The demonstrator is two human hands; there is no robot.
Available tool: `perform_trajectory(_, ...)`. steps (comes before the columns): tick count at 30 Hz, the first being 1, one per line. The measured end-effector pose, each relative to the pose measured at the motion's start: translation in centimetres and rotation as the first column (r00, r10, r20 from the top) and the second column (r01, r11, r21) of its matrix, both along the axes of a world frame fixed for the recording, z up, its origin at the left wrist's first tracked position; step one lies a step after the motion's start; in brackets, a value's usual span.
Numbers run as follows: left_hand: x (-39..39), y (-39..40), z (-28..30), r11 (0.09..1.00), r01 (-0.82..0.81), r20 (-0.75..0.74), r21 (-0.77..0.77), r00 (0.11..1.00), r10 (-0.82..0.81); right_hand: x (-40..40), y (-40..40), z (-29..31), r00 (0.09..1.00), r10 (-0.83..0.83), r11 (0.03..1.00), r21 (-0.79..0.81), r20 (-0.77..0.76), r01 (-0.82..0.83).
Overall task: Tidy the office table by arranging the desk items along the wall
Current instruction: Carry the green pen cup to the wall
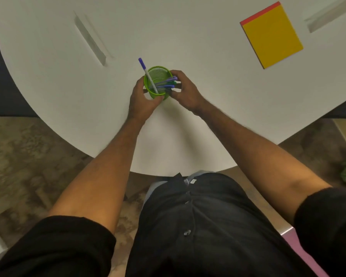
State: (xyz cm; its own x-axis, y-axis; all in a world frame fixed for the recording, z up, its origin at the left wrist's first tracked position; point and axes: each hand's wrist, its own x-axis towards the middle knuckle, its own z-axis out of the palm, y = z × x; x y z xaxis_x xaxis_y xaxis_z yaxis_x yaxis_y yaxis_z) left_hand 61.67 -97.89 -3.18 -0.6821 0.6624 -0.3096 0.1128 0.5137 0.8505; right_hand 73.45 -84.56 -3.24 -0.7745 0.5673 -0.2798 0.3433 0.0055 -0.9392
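A green mesh pen cup (157,81) stands mid-surface (48,56), holding purple and green pens (166,83). The left hand (141,98) and right hand (185,91) both grip its sides. A yellow notepad (272,36) lies well apart, far right.

We hold the green pen cup (157,81) between our left hand (141,100) and right hand (185,92) on the white table (188,47); a yellow notepad (272,36) lies far right.

Head camera, steep downward view, table (68,76) near.
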Motion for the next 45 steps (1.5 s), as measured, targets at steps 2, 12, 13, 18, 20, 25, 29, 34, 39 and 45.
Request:
perform_trajectory(2, 1.9, -0.3, 0.5, 1.000, 0.015, -0.009, 0.011, 1.000, -0.014, 2.3, -0.4, 0.7, 1.000, -0.012, 1.000, -0.012, 0.001, 0.012)
perform_trajectory(12, 15.0, 1.0, 3.2, 0.983, 0.124, -0.026, 0.135, 0.992, -0.121, 17.3, -0.8, 5.0, 0.990, -0.128, 0.990, 0.054, -0.061, 0.131)
perform_trajectory(13, 16.5, 1.5, 3.6, 0.979, 0.131, -0.021, 0.156, 0.991, -0.129, 18.9, -0.7, 5.5, 0.986, -0.147, 0.986, 0.067, -0.072, 0.152)
perform_trajectory(18, 23.6, 3.6, 5.5, 0.957, 0.192, 0.001, 0.217, 0.980, -0.198, 26.8, 0.4, 8.0, 0.978, -0.195, 0.978, 0.060, -0.068, 0.199)
perform_trajectory(20, 25.9, 5.0, 6.5, 0.946, 0.231, -0.004, 0.228, 0.972, -0.236, 29.6, 1.3, 8.6, 0.972, -0.226, 0.970, 0.072, -0.063, 0.231)
perform_trajectory(25, 31.1, 10.7, 8.1, 0.921, 0.298, 0.004, 0.252, 0.951, -0.309, 35.1, 5.8, 9.7, 0.953, -0.300, 0.948, 0.099, -0.045, 0.303)
perform_trajectory(29, 35.4, 17.5, 8.8, 0.903, 0.330, 0.004, 0.276, 0.939, -0.344, 39.4, 11.7, 9.7, 0.926, -0.373, 0.920, 0.100, -0.061, 0.378)
perform_trajectory(34, 40.7, 26.3, 9.5, 0.906, 0.293, 0.003, 0.305, 0.951, -0.308, 43.8, 20.8, 10.5, 0.920, -0.388, 0.913, 0.109, -0.064, 0.393)
perform_trajectory(39, 44.1, 34.1, 10.8, 0.923, 0.231, 0.000, 0.307, 0.970, -0.243, 46.1, 29.2, 12.4, 0.946, -0.325, 0.937, 0.127, -0.018, 0.324)
perform_trajectory(45, 43.9, 41.6, 12.8, 0.923, 0.196, -0.024, 0.330, 0.980, -0.199, 45.5, 37.8, 15.2, 0.964, -0.265, 0.957, 0.121, 0.000, 0.263)
